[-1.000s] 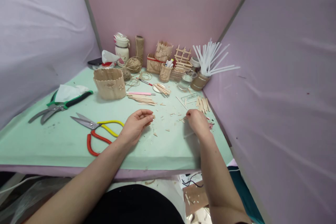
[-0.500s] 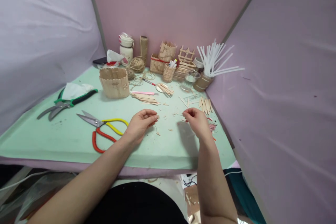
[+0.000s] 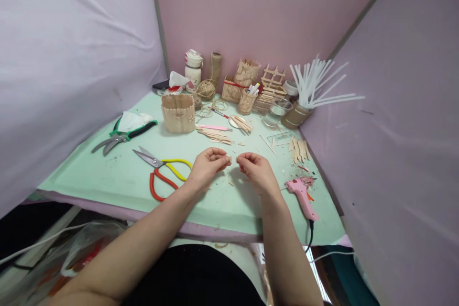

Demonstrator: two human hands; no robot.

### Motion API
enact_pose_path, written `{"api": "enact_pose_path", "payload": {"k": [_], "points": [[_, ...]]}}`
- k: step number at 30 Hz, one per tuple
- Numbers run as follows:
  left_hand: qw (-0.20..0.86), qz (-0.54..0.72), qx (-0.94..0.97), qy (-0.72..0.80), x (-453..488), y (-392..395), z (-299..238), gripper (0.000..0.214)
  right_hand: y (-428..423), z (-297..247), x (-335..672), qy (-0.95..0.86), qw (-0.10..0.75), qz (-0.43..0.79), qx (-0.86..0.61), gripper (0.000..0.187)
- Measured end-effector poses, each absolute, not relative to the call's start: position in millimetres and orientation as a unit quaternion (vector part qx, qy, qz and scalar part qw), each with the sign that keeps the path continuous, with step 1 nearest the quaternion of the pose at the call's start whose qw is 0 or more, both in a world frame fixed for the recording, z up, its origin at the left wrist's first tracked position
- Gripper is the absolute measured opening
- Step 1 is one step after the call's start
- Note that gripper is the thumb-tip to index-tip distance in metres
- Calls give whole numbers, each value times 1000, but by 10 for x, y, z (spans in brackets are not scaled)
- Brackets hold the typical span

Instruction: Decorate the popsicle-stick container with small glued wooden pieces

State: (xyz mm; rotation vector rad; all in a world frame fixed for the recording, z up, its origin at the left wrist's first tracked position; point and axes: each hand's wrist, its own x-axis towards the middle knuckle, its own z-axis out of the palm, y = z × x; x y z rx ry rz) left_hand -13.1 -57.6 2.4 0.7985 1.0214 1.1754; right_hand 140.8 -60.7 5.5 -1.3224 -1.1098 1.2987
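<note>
Above the middle of the table, my left hand (image 3: 211,166) is closed in a pinch, with a tiny pale bit at its fingertips that is too small to name. Facing it across a narrow gap, my right hand (image 3: 256,172) pinches too; what lies between its fingertips cannot be made out. Wood scraps (image 3: 230,181) are strewn on the table below the hands. Left of my left hand lie scissors (image 3: 155,163), blades apart, with one red and one yellow handle. A pink glue gun (image 3: 303,193) rests to the right of my right forearm.
Garden shears (image 3: 116,139) lie at the left near a wooden-stick holder (image 3: 178,117). Thin wooden sticks (image 3: 215,136) sit mid-table. Farther back are a twine ball (image 3: 206,90), a water cup (image 3: 276,112) and white glue sticks (image 3: 310,81). Short wood pieces (image 3: 299,149) lie right.
My right hand has moved left, close to my left hand. A thin pale stick near it now lies on the table. The view has shifted, bringing the glue gun into sight.
</note>
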Motion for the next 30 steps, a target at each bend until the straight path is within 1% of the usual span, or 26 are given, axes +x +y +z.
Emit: {"api": "enact_pose_path", "payload": {"k": [4, 11, 19, 30], "points": [[642, 518, 349, 445, -134, -579, 17, 37, -630, 78, 1367, -453, 458, 536, -546, 25], [640, 517, 345, 452, -116, -571, 3, 33, -621, 40, 1319, -451, 460, 527, -555, 22], [640, 520, 340, 453, -112, -567, -5, 31, -607, -21, 1318, -439, 481, 545, -528, 16], [633, 524, 347, 453, -116, -579, -14, 33, -615, -42, 1299, -442, 484, 535, -533, 15]]}}
